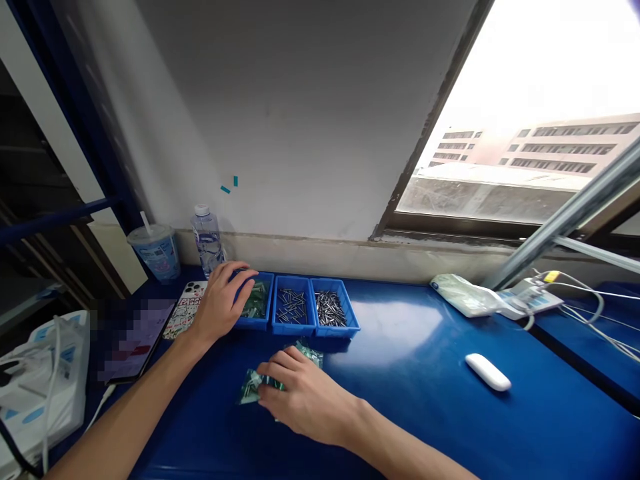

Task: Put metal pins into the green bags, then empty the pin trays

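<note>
1. Green packets [250, 388] lie on the blue table [400, 380], in front of the row of bins and well in from the far edge.
2. The right hand [300, 397] covers part of them, palm down with fingers bent; whether it pinches any, I cannot tell.
3. The left hand [219, 301] is loosely spread, thumb apart from the fingers, over the left side of the left bin [271, 303], which contains more green packaging [257, 300].
4. Along the table's far edge, the middle bin [294, 329] and right bin [340, 332] hold loose metal pieces.
5. A clear bottle [207, 240] and a lidded cup [159, 253] stand near the far left corner.
6. Toward the table's right side lies a small white case [487, 372].
</note>
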Available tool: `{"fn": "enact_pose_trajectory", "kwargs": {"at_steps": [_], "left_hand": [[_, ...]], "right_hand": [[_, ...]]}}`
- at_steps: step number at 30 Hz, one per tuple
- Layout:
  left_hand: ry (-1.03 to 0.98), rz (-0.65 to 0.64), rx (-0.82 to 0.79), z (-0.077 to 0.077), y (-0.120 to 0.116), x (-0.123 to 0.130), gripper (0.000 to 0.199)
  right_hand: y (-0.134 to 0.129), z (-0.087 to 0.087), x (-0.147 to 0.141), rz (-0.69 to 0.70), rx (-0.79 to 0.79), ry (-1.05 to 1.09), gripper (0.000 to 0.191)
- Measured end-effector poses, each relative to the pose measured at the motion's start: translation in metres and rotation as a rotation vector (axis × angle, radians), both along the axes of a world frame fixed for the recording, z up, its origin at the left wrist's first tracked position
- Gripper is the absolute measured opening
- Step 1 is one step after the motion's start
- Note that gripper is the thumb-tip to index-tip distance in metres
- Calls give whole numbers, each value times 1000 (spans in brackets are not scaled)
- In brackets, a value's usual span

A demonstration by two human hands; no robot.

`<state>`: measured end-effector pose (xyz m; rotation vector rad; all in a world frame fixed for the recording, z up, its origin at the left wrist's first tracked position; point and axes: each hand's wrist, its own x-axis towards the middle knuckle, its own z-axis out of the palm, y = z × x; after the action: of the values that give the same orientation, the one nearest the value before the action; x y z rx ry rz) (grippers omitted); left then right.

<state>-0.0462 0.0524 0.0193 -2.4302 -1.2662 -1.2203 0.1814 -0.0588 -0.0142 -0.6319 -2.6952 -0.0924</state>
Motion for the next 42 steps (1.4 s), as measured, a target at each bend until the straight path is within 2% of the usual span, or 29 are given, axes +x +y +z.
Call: {"fn": "enact_pose_trajectory", "kwargs": {"at_steps": [3, 5, 9, 11, 15, 17, 19, 21, 25, 28, 32, 35, 39, 42], "left_hand": [[-7, -48, 46, 6, -9, 6, 27], [-18, -86, 69, 7, -14, 8, 25], [-33, -206, 116, 6, -20, 12, 23], [-9, -275, 142, 4, -22, 14, 27], [71, -362, 178, -1, -25, 20, 37], [107, -401, 188, -1, -28, 24, 34], [132, -463, 207, -1, -32, 27, 26], [121, -528, 217, 1, -35, 29, 20], [12, -550, 166, 1, -37, 32, 16], [-60, -513, 70, -4, -37, 34, 9], [-220, -442, -92, -11, -37, 36, 13], [-211, -507, -121, -11, -38, 37, 5], [-134, -607, -103, -7, -37, 37, 30], [-115, -597, -89, -8, -35, 36, 33]], "right_hand": [[1, 0, 0, -1, 9, 107, 23], [4, 1, 1, -45, -67, 277, 25], [14, 3, 10, -258, -373, 675, 30], [20, 5, 16, -321, -568, 822, 36], [29, 9, 22, -256, -995, 1071, 45], [32, 9, 22, -218, -1122, 1131, 48], [32, 9, 22, -218, -1175, 1118, 49], [30, 9, 22, -259, -1091, 1051, 46], [22, 8, 22, -291, -597, 951, 32], [20, 7, 23, -244, -376, 884, 26], [24, 2, 22, -287, -373, 910, 22], [26, 0, 21, -312, -465, 1009, 18], [26, 2, 21, -283, -516, 1121, 15], [25, 2, 23, -266, -536, 1154, 19]]}}
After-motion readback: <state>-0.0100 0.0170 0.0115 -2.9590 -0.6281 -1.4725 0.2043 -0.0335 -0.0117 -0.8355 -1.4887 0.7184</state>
